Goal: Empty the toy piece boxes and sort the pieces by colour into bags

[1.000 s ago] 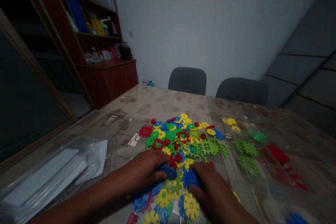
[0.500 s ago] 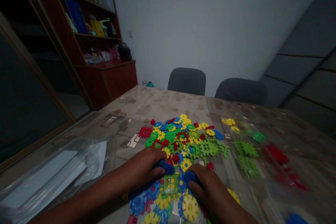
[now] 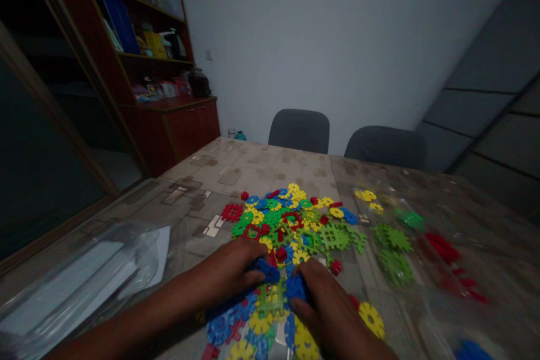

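Observation:
My left hand [image 3: 247, 261] is closed on a blue notched disc [image 3: 268, 271], pinched between thumb and fingers over the pile. Close to its right, my right hand [image 3: 316, 292] grips a blue piece [image 3: 296, 287], mostly covered by the fingers, so its full shape is hidden. Between and below the hands lies a light-green square lattice piece [image 3: 271, 298]. Yellow notched discs [image 3: 261, 323] and blue gear-like pieces [image 3: 220, 327] lie nearer to me. Ahead spreads a heap of red, green, blue and yellow plastic building pieces [image 3: 291, 219].
Sorted pieces lie in a clear plastic tray at right: green gears [image 3: 394, 264], red pieces [image 3: 442, 247] and yellow discs [image 3: 366, 196]. A clear plastic package [image 3: 97, 270] with white paper is at left. Two grey chairs [image 3: 299, 130] stand behind the patterned table [image 3: 248, 163].
My right hand has shifted slightly left, toward the left hand, and its blue piece has turned more upright. A yellow disc right of it shows more fully. My left hand stays nearly still.

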A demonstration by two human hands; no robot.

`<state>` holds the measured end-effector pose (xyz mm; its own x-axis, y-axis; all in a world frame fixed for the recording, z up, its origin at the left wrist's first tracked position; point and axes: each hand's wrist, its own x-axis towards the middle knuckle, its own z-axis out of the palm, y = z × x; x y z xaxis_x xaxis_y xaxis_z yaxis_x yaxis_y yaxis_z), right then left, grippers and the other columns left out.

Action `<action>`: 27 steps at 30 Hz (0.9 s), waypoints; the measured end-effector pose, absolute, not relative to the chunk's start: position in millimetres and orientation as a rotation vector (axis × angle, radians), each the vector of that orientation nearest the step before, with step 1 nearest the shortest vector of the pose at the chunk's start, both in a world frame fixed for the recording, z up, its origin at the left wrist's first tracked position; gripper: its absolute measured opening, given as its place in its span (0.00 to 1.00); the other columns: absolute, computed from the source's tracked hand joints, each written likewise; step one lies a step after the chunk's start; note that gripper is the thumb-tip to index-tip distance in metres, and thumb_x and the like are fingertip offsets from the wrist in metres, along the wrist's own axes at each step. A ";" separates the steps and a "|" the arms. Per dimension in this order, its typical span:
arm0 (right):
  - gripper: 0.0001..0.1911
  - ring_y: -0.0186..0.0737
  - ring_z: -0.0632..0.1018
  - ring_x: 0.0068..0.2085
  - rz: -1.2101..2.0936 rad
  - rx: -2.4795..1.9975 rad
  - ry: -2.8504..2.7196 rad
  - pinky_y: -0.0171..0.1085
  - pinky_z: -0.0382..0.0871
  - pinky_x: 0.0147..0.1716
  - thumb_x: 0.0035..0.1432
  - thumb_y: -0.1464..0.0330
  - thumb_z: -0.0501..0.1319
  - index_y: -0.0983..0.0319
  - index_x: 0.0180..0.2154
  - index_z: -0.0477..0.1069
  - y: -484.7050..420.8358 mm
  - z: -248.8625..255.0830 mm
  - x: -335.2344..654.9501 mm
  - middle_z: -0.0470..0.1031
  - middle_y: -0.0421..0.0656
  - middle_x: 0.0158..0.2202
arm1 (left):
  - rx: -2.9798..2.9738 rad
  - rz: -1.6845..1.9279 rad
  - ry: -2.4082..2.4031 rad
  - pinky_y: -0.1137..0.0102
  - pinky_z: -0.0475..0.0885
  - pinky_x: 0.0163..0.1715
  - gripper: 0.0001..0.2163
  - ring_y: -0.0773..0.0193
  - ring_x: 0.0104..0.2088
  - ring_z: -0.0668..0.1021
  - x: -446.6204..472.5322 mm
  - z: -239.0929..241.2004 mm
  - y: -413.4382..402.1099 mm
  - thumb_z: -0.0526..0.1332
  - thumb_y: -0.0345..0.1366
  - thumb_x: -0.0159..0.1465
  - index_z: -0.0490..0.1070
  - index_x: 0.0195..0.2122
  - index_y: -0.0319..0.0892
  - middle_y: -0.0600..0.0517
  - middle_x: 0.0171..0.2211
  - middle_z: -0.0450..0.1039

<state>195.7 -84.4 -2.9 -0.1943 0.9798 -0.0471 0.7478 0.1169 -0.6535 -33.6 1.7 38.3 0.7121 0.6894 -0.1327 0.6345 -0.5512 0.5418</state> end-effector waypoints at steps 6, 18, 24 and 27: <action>0.14 0.47 0.74 0.45 0.917 -1.794 -1.911 0.40 0.65 0.43 0.52 0.74 0.62 0.60 0.42 0.69 -81.4 7.6 197.7 0.75 0.45 0.43 | 2.344 0.169 0.991 0.68 0.66 0.39 0.02 0.57 0.41 0.77 -33.1 36.6 2.3 0.62 0.34 0.64 0.72 0.37 0.43 0.51 0.39 0.76; 0.04 0.38 0.70 0.34 0.994 -1.526 -1.720 0.35 0.60 0.31 0.53 0.69 0.60 0.59 0.34 0.67 -78.0 21.2 198.0 0.72 0.39 0.32 | 2.145 0.244 0.859 0.71 0.66 0.39 0.08 0.61 0.39 0.76 -28.6 35.9 -5.1 0.62 0.30 0.61 0.75 0.41 0.45 0.55 0.39 0.77; 0.04 0.36 0.69 0.31 1.151 -1.379 -1.636 0.33 0.59 0.29 0.57 0.66 0.59 0.58 0.36 0.66 -83.5 9.9 187.4 0.70 0.37 0.30 | 2.030 0.244 0.818 0.75 0.60 0.29 0.09 0.66 0.29 0.70 -23.1 35.6 -9.9 0.62 0.26 0.56 0.76 0.36 0.43 0.58 0.28 0.70; 0.05 0.37 0.71 0.31 1.093 -1.405 -1.626 0.33 0.60 0.30 0.57 0.67 0.59 0.58 0.37 0.66 -84.3 7.3 183.6 0.71 0.37 0.30 | 1.999 0.265 0.876 0.75 0.56 0.26 0.08 0.68 0.27 0.67 -20.4 34.9 -9.8 0.64 0.26 0.54 0.75 0.35 0.42 0.60 0.25 0.65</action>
